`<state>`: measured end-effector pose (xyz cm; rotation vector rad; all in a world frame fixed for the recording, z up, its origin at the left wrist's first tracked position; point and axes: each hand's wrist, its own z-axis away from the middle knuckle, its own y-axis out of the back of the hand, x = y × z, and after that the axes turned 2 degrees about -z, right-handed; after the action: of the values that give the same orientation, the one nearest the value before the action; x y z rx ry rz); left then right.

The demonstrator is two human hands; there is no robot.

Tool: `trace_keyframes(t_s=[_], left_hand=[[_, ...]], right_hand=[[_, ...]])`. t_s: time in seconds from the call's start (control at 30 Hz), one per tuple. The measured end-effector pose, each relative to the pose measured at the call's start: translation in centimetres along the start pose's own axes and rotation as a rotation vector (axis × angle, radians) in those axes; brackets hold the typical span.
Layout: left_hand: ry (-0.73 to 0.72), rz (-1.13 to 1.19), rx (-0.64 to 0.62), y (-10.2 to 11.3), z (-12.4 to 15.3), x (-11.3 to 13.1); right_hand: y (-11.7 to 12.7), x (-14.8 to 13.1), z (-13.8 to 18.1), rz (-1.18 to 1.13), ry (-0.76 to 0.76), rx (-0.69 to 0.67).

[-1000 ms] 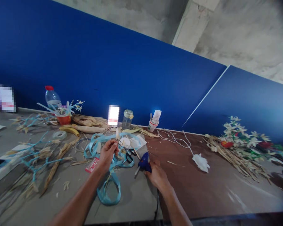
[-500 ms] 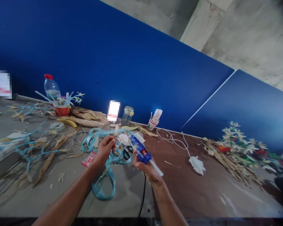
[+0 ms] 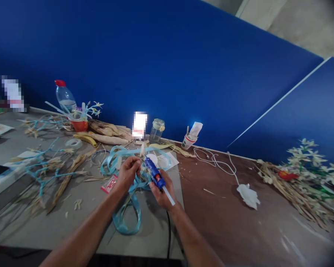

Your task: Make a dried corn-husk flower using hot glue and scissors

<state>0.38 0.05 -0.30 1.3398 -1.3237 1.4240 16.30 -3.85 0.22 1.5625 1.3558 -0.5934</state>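
Observation:
My left hand [image 3: 128, 171] is closed in a pinch, and a small pale petal-like piece [image 3: 142, 149] rises just above its fingertips. My right hand [image 3: 164, 191] is wrapped round a blue hot glue gun [image 3: 153, 170], with a white glue stick [image 3: 169, 196] poking out of its back end. The gun's tip is close beside the left fingertips; whether they touch I cannot tell. Light blue ribbon [image 3: 128, 230] lies in loops under and around both hands. A pink-red packet [image 3: 109, 184] lies by my left wrist.
Blue-wrapped branches [image 3: 48, 178] and dry husks [image 3: 65, 181] spread over the left. Along the blue partition stand a red cup [image 3: 79, 126], a bottle [image 3: 66, 98], a glass jar [image 3: 156, 131] and a white cup [image 3: 188, 141]. A white cable [image 3: 215, 161] and a white flower bundle [image 3: 306, 167] lie right.
My right hand has brought the glue gun left, closer to my left fingertips. My left hand keeps its pinch. The view has turned slightly, so the scene sits further right.

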Motion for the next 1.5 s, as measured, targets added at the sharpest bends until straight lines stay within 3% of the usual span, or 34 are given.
trace_keyframes(t_s=[0.3, 0.93, 1.5], left_hand=[[-0.009, -0.001, -0.028, 0.0, -0.1, -0.8], [0.027, 0.029, 0.012, -0.2, 0.1, 0.1], [0.013, 0.007, -0.007, -0.1, 0.3, 0.4]], right_hand=[[0.1, 0.2, -0.1, 0.036, -0.012, -0.020], [-0.4, 0.6, -0.2, 0.322, 0.197, -0.031], [-0.3, 0.9, -0.3, 0.351, 0.306, -0.005]])
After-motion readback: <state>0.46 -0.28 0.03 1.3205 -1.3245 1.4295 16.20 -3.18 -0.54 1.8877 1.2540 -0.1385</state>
